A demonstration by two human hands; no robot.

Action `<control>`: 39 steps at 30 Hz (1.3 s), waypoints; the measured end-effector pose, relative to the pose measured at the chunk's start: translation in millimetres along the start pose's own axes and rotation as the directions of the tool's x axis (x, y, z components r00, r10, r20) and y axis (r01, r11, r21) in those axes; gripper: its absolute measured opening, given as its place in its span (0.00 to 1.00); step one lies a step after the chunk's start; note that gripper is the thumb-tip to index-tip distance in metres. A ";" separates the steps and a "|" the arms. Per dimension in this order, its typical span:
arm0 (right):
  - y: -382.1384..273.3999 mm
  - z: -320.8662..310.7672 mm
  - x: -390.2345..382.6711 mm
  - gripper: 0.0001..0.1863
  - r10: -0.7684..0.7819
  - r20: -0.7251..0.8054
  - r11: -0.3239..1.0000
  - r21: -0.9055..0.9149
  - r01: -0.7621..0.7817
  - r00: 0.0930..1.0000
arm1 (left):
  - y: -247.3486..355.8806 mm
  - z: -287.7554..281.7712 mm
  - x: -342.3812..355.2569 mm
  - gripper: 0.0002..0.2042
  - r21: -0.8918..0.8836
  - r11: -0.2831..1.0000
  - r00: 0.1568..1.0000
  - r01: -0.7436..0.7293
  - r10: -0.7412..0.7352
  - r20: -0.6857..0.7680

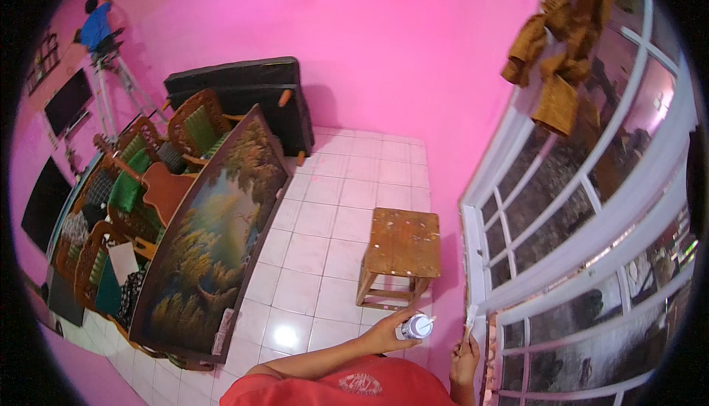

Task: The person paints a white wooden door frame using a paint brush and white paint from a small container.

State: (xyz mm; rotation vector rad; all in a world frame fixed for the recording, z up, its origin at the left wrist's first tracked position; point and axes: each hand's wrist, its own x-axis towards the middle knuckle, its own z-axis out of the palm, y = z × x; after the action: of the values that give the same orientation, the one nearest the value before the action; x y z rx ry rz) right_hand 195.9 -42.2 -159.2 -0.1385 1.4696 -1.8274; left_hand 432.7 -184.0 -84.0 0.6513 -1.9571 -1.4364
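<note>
My left hand [384, 336] is wrapped round a small can of white paint [416, 327], held in front of my red shirt. The can's top is open and a thin pale stick or drip shows at its rim. In my right hand [464, 362] is a paintbrush [470, 320], gripped by its handle with the bristles upward. Its tip is at the white window frame [477, 262], beside the corner of the pink wall; whether it touches is hard to tell.
A paint-spotted wooden stool [405, 243] stands just ahead. At left, a large framed painting [214, 236] leans against carved chairs, with a guitar [166, 188] and an upended black sofa [244, 96] near. Brown cloth [561, 59] hangs over the window. Far left, a person [96, 25] is on a ladder [122, 84].
</note>
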 end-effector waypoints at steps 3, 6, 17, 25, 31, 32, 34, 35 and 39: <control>8.3 29.0 5.1 0.09 0.050 -0.014 0.998 -0.031 -0.051 0.999 | -5.2 -23.7 -11.0 0.35 0.023 1.000 0.997 -0.009 0.011 -0.083; 17.9 48.2 24.3 0.03 0.049 0.125 0.984 -0.176 -0.026 0.991 | -11.6 -49.4 -24.5 0.35 0.102 0.995 0.990 0.009 0.006 -0.142; 36.4 140.0 49.6 0.07 0.236 0.321 0.907 -0.411 -0.090 0.917 | -1.6 -87.4 -66.4 0.34 0.078 0.995 0.894 0.069 -0.027 -0.448; 21.7 188.2 54.6 0.05 0.311 0.432 0.877 -0.473 -0.081 0.847 | 14.0 -75.0 -74.5 0.31 0.061 0.984 0.770 0.166 -0.091 -0.631; 27.7 182.6 73.2 0.07 0.325 0.511 0.884 -0.463 -0.063 0.796 | 20.5 -62.5 -69.6 0.30 0.057 0.982 0.718 0.180 -0.092 -0.690; 29.1 180.5 75.9 0.07 0.327 0.498 0.870 -0.490 -0.051 0.803 | 25.2 -61.0 -68.7 0.30 0.066 0.979 0.711 0.195 -0.095 -0.697; 32.9 175.5 82.1 0.08 0.334 0.486 0.869 -0.491 -0.064 0.807 | 28.9 -58.2 -65.2 0.30 0.078 0.974 0.702 0.211 -0.095 -0.706; 33.5 175.1 83.1 0.08 0.345 0.470 0.866 -0.494 -0.082 0.813 | 29.7 -56.7 -64.9 0.30 0.069 0.976 0.699 0.205 -0.096 -0.709; 30.1 172.9 88.7 0.09 0.347 0.476 0.875 -0.474 -0.096 0.809 | 27.5 -52.7 -61.2 0.30 0.093 0.976 0.708 0.196 -0.076 -0.702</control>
State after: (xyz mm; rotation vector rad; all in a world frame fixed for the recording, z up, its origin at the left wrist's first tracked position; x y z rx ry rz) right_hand 239.5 -233.9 -161.3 -0.6286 1.3651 -1.1047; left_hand 512.3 -167.6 -57.7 1.2327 -1.4297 -0.8971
